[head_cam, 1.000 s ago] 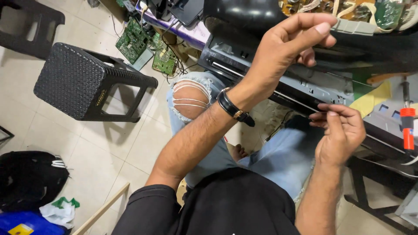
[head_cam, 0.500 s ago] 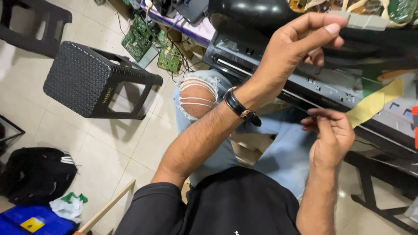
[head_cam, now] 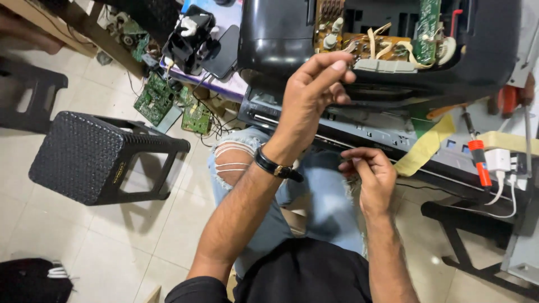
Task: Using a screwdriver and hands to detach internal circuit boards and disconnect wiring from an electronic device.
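My left hand (head_cam: 314, 95), with a black wristwatch (head_cam: 275, 167) on its wrist, is raised to the lower edge of an open black device casing (head_cam: 281, 39). Its fingers are curled towards the thumb, and I cannot tell if they pinch anything. Exposed circuit boards (head_cam: 382, 42) with cream ribbon cables sit inside the casing just right of the fingertips. My right hand (head_cam: 373, 177) is lower, by the front edge of a flat dark metal chassis (head_cam: 359, 132). Its thumb and forefinger are pinched on something small and dark.
A black plastic stool (head_cam: 90, 157) stands on the tiled floor at left. Green circuit boards (head_cam: 154, 101) and cables lie by the wall. A red-handled screwdriver (head_cam: 480, 160), a white plug (head_cam: 499, 160) and a yellow tape strip (head_cam: 426, 147) lie on the bench at right. My knees in torn jeans (head_cam: 236, 163) are below.
The view has tilted up, showing the open casing and its boards. My left hand has lowered to the casing's lower edge. My right hand stays pinched and has shifted left along the chassis edge.
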